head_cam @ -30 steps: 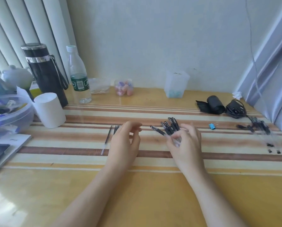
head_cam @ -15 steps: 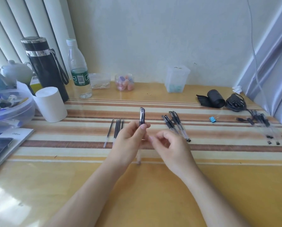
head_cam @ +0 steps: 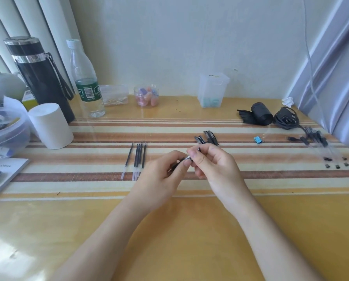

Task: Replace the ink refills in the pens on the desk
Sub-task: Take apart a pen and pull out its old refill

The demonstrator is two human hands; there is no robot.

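Both hands hold one black pen (head_cam: 187, 158) just above the striped mat at the middle of the desk. My left hand (head_cam: 159, 179) grips its lower part and my right hand (head_cam: 214, 165) pinches its upper end; most of the pen is hidden by fingers. Several dark ink refills (head_cam: 138, 159) lie side by side left of my hands. A small bunch of black pens (head_cam: 206, 137) lies just behind my right hand. More pens with loose black caps (head_cam: 321, 147) lie at the far right.
A white paper roll (head_cam: 51, 126), black flask (head_cam: 39, 78) and water bottle (head_cam: 86, 82) stand at the back left. A clear bowl (head_cam: 5, 130) and booklet (head_cam: 5, 175) sit at the left edge. A blue binder clip (head_cam: 258, 139), black pouch (head_cam: 258, 114) and coiled cable (head_cam: 286, 118) lie at the back right.
My right hand left the bunch of pens on the mat. My left hand took one pen, held it upright, then tilted it. Now both hands grip it.
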